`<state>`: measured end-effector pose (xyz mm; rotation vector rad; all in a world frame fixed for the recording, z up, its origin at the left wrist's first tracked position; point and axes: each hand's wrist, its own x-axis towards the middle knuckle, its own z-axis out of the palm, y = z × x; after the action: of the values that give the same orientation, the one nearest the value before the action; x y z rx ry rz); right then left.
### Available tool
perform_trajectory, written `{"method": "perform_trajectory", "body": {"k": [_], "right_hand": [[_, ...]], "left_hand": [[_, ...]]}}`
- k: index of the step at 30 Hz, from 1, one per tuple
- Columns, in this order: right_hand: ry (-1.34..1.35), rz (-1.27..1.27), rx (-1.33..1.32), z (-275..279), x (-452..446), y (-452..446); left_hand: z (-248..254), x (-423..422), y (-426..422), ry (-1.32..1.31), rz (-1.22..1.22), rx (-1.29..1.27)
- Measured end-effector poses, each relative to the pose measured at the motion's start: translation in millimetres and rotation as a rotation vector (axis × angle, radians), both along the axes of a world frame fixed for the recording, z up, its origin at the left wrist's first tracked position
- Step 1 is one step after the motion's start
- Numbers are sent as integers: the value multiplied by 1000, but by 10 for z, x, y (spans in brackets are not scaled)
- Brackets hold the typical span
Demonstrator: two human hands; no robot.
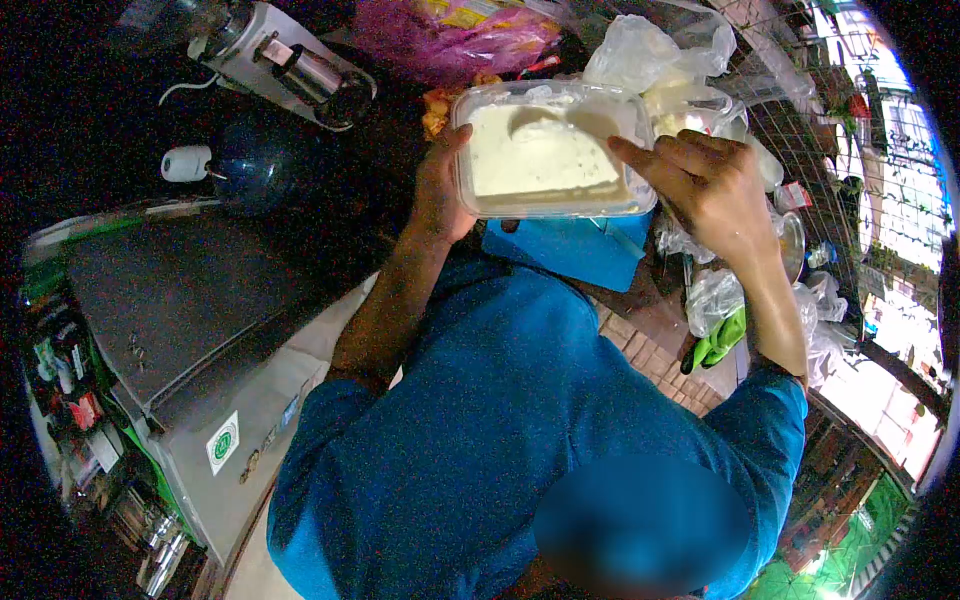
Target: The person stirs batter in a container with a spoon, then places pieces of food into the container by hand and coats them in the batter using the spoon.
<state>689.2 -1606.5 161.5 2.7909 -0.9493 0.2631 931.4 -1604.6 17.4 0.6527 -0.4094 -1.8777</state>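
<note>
A clear plastic container (550, 212) with a pale, creamy content is held up in front of my chest. My left hand (447, 185) grips its left side, the thumb over the rim and the other fingers hidden beneath or behind it. Beside the right rim is my right hand (700, 185), its index finger pointing at the container's right edge and its other fingers curled. Whether that hand holds anything small cannot be made out. Below the container lies a blue object (590, 252), partly covered by it.
A silver and black appliance (290, 65) stands at the upper left, near a round dark bottle (255, 168). Plastic bags (640, 55) and a pink bag (450, 40) lie behind the container. A green item (718, 342) is at the right, by a wire grille (800, 90).
</note>
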Motion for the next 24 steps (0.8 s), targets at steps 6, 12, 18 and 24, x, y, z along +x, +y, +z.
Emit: {"method": "perform_trajectory", "body": {"k": [6, 12, 18, 24], "right_hand": [[-15, -7, 37, -19, 2, -14], [4, -21, 19, -26, 22, -2], [41, -38, 47, -7, -3, -15], [83, 9, 25, -33, -22, -28]], "left_hand": [[105, 24, -2, 47, -20, -29], [109, 33, -21, 39, 47, -56], [8, 42, -32, 44, 59, 7], [41, 36, -49, 16, 97, -28]]}}
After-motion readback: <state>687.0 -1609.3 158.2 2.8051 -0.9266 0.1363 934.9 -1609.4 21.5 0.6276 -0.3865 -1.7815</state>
